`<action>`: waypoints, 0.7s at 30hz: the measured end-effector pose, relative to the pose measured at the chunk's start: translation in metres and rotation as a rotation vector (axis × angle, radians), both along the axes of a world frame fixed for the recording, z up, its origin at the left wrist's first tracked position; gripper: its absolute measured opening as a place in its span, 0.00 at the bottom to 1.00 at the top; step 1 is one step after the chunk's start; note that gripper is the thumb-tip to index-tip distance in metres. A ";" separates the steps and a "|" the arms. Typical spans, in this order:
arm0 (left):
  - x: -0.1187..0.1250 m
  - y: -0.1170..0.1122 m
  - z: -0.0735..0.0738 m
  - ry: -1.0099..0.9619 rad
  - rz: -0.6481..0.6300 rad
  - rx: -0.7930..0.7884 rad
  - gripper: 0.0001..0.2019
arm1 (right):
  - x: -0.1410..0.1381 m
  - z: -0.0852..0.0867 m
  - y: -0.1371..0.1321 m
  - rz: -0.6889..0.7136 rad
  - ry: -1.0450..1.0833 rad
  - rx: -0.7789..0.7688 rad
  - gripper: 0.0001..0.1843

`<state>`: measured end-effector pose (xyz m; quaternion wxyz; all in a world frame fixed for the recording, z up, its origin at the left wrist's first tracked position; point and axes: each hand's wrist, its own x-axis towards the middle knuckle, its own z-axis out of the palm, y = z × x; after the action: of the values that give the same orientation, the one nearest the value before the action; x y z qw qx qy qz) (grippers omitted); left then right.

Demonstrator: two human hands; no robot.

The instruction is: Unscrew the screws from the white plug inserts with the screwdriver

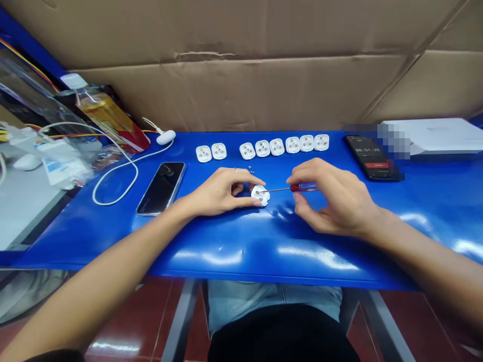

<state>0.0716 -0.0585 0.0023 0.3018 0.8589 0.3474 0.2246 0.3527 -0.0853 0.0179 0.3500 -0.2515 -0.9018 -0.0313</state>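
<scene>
Cardboard [241, 95] stands behind a blue table [260, 244], above whose near part both my hands work. My left hand [226, 191] has thumb and index finger clamped on the side of a white plastic piece [266, 196]; my right hand [335, 201] has its fingertips closed around the red handle of a screwdriver [296, 187]. A dark phone [162, 188] lies to the left of my left hand. The screwdriver runs nearly level from right to left, its thin shaft ending at the piece; whether the tip sits in a screw is too small to tell. In my judgement the tip could skid off the metal and jab my left thumb or finger, should I push harder than I turn; the piece could also twist free, since only its rim is pinched. The piece is between my hands, in front of the row of similar white pieces [262, 148]; whether it touches the table I cannot tell. It looks small and pale, with a notched outline, its face toward me and shiny metal parts set inside. Smallest of all, a few metal bits [249, 168] lie just beyond my left fingers, near enough, I judge, to be knocked astray by a careless knuckle
</scene>
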 end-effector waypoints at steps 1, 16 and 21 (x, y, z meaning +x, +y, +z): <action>0.000 0.000 0.000 -0.002 0.001 0.000 0.22 | 0.000 -0.001 0.000 -0.035 0.002 -0.012 0.11; 0.003 0.002 -0.009 -0.074 0.088 -0.055 0.20 | -0.003 -0.004 0.001 -0.134 0.052 -0.092 0.10; 0.004 0.001 -0.008 -0.088 0.098 -0.081 0.22 | -0.004 0.000 -0.001 -0.068 0.043 -0.085 0.15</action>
<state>0.0752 -0.0576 -0.0052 0.3399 0.8174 0.3842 0.2622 0.3491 -0.0862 0.0176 0.3573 -0.2974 -0.8854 0.0004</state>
